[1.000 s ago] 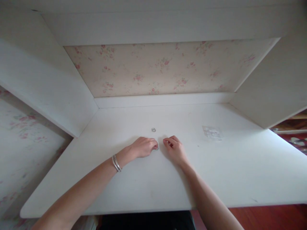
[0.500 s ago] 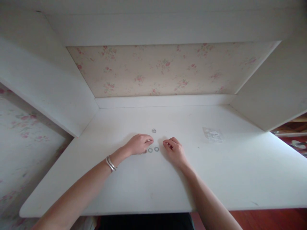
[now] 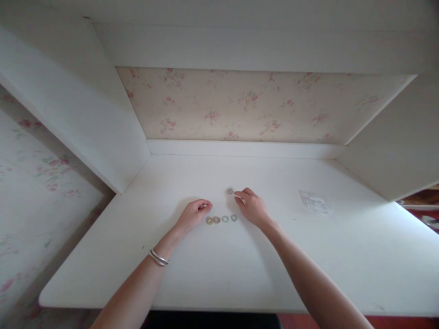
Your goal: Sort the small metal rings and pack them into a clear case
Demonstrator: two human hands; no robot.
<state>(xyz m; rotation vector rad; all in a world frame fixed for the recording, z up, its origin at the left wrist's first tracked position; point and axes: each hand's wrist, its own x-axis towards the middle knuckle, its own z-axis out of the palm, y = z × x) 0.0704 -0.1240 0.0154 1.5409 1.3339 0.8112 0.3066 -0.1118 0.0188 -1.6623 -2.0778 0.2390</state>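
Head view: left hand [image 3: 192, 214] rests on the white bench [image 3: 212, 269], fingers curled loosely, gripping nothing visible, just left of a row of four small flat rings [image 3: 221, 219]. Right hand [image 3: 253, 208] fingertips touch a lone small metal ring [image 3: 229, 191] (grip unclear).

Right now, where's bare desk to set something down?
Bare: the near strip between both forearms, the left part beside the side panel, and the back strip under the wallpaper. Crowded: the row of rings between left hand and right hand; a plastic bag lies right.
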